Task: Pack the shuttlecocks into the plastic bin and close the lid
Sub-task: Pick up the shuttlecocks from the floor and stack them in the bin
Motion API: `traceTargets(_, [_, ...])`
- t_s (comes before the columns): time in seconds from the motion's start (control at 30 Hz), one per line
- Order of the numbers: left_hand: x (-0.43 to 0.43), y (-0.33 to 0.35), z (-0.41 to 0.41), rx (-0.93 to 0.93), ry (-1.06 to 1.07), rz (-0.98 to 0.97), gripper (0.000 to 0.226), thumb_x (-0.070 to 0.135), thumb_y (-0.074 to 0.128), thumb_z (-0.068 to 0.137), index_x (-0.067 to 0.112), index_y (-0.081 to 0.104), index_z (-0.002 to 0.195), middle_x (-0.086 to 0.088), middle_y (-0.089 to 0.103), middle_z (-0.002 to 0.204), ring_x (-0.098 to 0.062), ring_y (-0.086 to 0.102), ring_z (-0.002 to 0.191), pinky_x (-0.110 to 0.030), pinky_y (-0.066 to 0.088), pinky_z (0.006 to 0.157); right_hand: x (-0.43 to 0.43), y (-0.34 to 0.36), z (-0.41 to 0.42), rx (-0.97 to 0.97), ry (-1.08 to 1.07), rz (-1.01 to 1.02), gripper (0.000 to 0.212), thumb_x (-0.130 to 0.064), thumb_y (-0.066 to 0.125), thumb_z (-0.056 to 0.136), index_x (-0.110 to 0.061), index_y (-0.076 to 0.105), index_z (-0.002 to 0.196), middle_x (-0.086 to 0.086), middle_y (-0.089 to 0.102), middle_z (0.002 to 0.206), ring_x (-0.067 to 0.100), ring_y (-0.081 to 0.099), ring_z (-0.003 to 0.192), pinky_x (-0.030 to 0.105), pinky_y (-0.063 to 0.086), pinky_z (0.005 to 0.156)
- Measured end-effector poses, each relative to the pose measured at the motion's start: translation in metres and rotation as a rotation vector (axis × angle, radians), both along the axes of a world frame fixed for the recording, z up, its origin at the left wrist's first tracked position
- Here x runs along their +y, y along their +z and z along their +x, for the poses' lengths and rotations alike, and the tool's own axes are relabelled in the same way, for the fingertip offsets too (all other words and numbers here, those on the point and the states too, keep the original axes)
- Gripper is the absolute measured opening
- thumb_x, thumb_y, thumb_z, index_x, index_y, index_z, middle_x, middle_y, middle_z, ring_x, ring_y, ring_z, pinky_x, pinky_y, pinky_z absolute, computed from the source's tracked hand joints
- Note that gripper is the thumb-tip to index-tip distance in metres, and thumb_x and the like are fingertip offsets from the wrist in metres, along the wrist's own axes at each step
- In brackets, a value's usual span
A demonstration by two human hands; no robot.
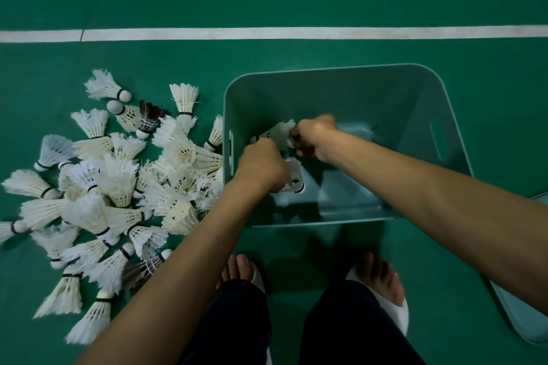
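A teal plastic bin [415, 92] stands open on the green court floor. Both my hands are inside it near its left wall. My left hand [262, 164] is closed around a white shuttlecock [293, 176] low in the bin. My right hand [315, 138] grips another white shuttlecock [280, 133] just above it. A large pile of white feather shuttlecocks [118, 187] lies on the floor left of the bin, with one dark-feathered shuttlecock [148, 118] among them. The bin's teal lid [525, 317] lies on the floor at the lower right, partly behind my right forearm.
A white court line [296, 33] crosses the floor beyond the bin. My two feet in white slippers [394, 308] stand just in front of the bin's near wall, with dark trouser legs below them.
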State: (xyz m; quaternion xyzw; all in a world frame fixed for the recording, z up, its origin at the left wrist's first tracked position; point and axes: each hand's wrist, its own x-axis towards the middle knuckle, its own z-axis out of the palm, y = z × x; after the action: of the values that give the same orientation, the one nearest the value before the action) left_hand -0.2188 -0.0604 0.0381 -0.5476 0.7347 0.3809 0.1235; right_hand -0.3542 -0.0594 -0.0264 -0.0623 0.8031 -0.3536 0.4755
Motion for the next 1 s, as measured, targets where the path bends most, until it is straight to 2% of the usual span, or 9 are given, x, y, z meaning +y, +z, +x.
traceTargets(0.1, [-0.001,0.0,0.0,0.1,0.128,-0.004,0.017,0.008,0.061,0.091,0.005,0.068,0.106,-0.012,0.066,0.105,-0.032,0.065,0.096,-0.039,0.059,0.085,0.008,0.014,-0.013,-0.033,0.06,0.013,0.012,-0.006,0.073,0.083,-0.005,0.061,0.086,0.013,0.064,0.075,0.026,0.063,0.06,0.03,0.056,0.048])
traceTargets(0.17, [-0.001,0.002,-0.002,0.168,0.218,-0.006,0.017,0.0,0.061,0.087,0.002,0.069,0.102,-0.014,0.066,0.101,-0.035,0.069,0.093,-0.046,0.063,0.08,0.019,0.03,-0.03,0.189,0.158,0.006,0.01,-0.01,0.073,0.082,-0.008,0.065,0.088,0.011,0.07,0.084,0.029,0.072,0.07,0.036,0.062,0.056])
traceTargets(0.33, [0.003,0.01,-0.009,0.262,0.312,0.0,0.012,-0.008,0.065,0.081,-0.007,0.071,0.091,-0.01,0.063,0.081,-0.037,0.073,0.083,-0.051,0.064,0.072,0.076,0.088,-0.033,0.597,0.713,-0.535,0.028,-0.006,0.064,0.073,-0.02,0.073,0.096,-0.005,0.072,0.097,0.015,0.069,0.09,0.021,0.055,0.071])
traceTargets(0.43, [0.01,0.01,-0.015,0.301,0.339,-0.029,0.012,-0.001,0.064,0.083,-0.008,0.072,0.088,-0.019,0.072,0.087,-0.031,0.072,0.08,-0.044,0.063,0.075,0.099,0.089,-0.019,0.907,1.154,-0.484,0.035,-0.022,0.068,0.07,-0.019,0.07,0.105,-0.005,0.066,0.107,0.017,0.055,0.102,0.031,0.052,0.075])
traceTargets(0.53, [0.014,0.005,-0.018,0.296,0.319,-0.017,0.015,-0.003,0.057,0.084,0.001,0.072,0.083,-0.017,0.068,0.08,-0.026,0.062,0.072,-0.032,0.053,0.067,0.098,0.075,-0.018,1.105,1.265,-0.344,0.022,-0.023,0.073,0.076,-0.017,0.073,0.097,-0.002,0.069,0.096,0.024,0.054,0.099,0.041,0.052,0.074])
traceTargets(0.63, [0.014,-0.001,-0.019,0.325,0.354,0.075,0.019,0.011,0.058,0.097,-0.001,0.067,0.085,-0.022,0.075,0.09,-0.032,0.073,0.075,-0.041,0.063,0.073,0.094,0.062,-0.027,1.18,1.109,-0.247,0.009,-0.02,0.069,0.084,-0.015,0.076,0.087,0.005,0.073,0.087,0.029,0.058,0.092,0.041,0.051,0.075])
traceTargets(0.77, [0.005,0.0,-0.021,0.074,0.148,0.024,0.054,0.006,0.048,0.097,-0.002,0.032,0.148,-0.023,0.056,0.133,-0.038,0.06,0.117,-0.039,0.05,0.086,0.074,0.04,-0.049,0.872,0.467,0.026,0.016,-0.022,0.071,0.086,-0.01,0.077,0.078,0.007,0.073,0.076,0.029,0.069,0.078,0.036,0.059,0.068])
traceTargets(0.87, [-0.004,-0.003,-0.023,-0.071,-0.021,-0.001,0.06,0.002,0.051,0.094,0.0,0.029,0.15,-0.024,0.053,0.139,-0.039,0.054,0.128,-0.039,0.046,0.096,0.048,0.019,-0.052,0.433,0.052,0.118,0.023,-0.027,0.082,0.075,-0.007,0.076,0.087,0.007,0.075,0.086,0.027,0.074,0.082,0.041,0.063,0.076])
traceTargets(1.0, [-0.012,-0.012,-0.027,-0.119,-0.109,-0.025,0.04,0.001,0.053,0.092,0.002,0.051,0.132,-0.02,0.061,0.129,-0.036,0.06,0.12,-0.038,0.049,0.093,0.021,-0.002,-0.023,0.126,-0.076,0.066,0.031,-0.013,0.089,0.067,-0.002,0.073,0.091,0.013,0.075,0.084,0.03,0.074,0.073,0.045,0.064,0.068])
